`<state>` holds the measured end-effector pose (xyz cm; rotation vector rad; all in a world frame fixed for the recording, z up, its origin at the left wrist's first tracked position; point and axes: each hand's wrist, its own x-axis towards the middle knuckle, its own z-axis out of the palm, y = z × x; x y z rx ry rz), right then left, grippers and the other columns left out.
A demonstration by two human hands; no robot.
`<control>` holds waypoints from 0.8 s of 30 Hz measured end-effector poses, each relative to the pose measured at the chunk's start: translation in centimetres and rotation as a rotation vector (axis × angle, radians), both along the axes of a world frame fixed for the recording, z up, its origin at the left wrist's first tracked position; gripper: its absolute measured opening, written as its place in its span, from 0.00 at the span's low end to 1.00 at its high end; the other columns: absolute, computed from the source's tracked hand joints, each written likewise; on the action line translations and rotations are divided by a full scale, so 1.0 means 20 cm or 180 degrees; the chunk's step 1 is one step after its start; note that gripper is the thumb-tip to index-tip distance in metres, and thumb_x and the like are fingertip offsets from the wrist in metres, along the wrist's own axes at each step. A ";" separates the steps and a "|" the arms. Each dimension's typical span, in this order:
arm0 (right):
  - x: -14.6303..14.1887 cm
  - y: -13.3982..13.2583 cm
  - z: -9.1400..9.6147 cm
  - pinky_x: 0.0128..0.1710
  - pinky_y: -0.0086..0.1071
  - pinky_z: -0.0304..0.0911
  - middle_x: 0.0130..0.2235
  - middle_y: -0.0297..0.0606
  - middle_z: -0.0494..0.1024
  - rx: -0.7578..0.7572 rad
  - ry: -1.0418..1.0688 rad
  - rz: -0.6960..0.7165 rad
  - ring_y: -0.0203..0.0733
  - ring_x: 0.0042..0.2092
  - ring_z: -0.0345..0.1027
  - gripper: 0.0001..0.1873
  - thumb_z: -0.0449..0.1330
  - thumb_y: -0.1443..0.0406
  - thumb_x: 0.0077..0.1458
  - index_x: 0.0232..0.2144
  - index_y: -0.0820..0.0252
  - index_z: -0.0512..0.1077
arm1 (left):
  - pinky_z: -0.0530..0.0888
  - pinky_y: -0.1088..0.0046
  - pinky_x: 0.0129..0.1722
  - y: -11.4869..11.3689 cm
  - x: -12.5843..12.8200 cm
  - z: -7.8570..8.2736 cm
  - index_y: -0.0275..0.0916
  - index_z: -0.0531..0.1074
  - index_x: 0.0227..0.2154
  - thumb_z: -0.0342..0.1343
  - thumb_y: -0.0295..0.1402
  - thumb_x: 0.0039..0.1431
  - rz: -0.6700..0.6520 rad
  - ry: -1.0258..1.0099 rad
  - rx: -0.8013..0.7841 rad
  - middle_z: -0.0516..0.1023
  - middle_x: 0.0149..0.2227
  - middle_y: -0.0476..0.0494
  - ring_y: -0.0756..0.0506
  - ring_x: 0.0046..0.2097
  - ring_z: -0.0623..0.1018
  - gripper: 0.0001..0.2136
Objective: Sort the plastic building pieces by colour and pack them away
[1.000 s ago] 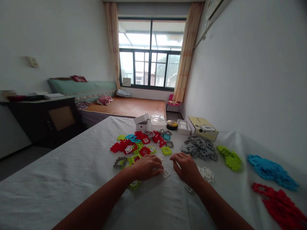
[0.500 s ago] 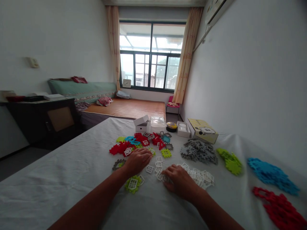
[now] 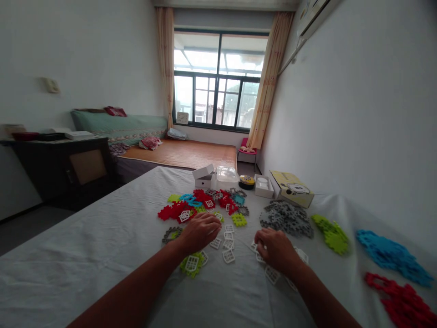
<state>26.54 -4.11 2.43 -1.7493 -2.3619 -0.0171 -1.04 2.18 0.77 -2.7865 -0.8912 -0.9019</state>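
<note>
My left hand (image 3: 202,231) hovers over the middle of the table, fingers bent and pressed together; a pale edge shows by the fingertips, too little to name. To its right runs a short row of white window-shaped plastic pieces (image 3: 228,235), with one more white window piece (image 3: 228,256) at the near end. My right hand (image 3: 275,246) is curled over a spread of white window pieces (image 3: 272,274), covering many of them; what its fingers hold is hidden. Nearer me, a lime green toothed piece (image 3: 191,265) has a white window on it.
Beyond my left hand lie mixed red building pieces (image 3: 172,211) with blue, green and grey ones. Rightward are piles of grey (image 3: 287,219), lime green (image 3: 330,233), blue (image 3: 394,256) and red pieces (image 3: 403,298). A yellow box (image 3: 292,189) and small white boxes (image 3: 263,187) stand behind.
My right hand has moved right, off the row and onto the white pile, leaving a white window piece at the row's near end. My left hand has hardly moved.
</note>
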 end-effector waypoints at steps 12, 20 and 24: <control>-0.25 -0.07 -0.07 0.51 0.36 0.59 0.50 0.35 0.74 0.0106 0.0476 0.1095 0.43 0.51 0.63 0.17 0.58 0.63 0.57 0.50 0.50 0.69 | 0.68 0.68 0.50 -0.02 0.01 0.01 0.43 0.75 0.35 0.49 0.32 0.63 -0.0060 -0.0071 0.0060 0.80 0.39 0.47 0.47 0.45 0.76 0.09; -0.31 -0.06 -0.13 0.47 0.31 0.60 0.44 0.34 0.77 0.0155 0.0042 0.1238 0.40 0.45 0.66 0.06 0.57 0.67 0.58 0.39 0.55 0.71 | 0.69 0.68 0.48 -0.01 0.01 0.00 0.42 0.75 0.34 0.49 0.32 0.63 -0.0044 -0.0054 0.0110 0.80 0.38 0.46 0.47 0.43 0.76 0.09; -0.32 -0.06 -0.14 0.42 0.32 0.58 0.37 0.34 0.78 0.0401 -0.0123 0.1037 0.40 0.40 0.68 0.06 0.54 0.70 0.59 0.37 0.56 0.70 | 0.70 0.68 0.47 -0.01 0.01 0.00 0.42 0.75 0.34 0.48 0.32 0.63 -0.0057 -0.0070 0.0131 0.80 0.37 0.46 0.47 0.43 0.76 0.10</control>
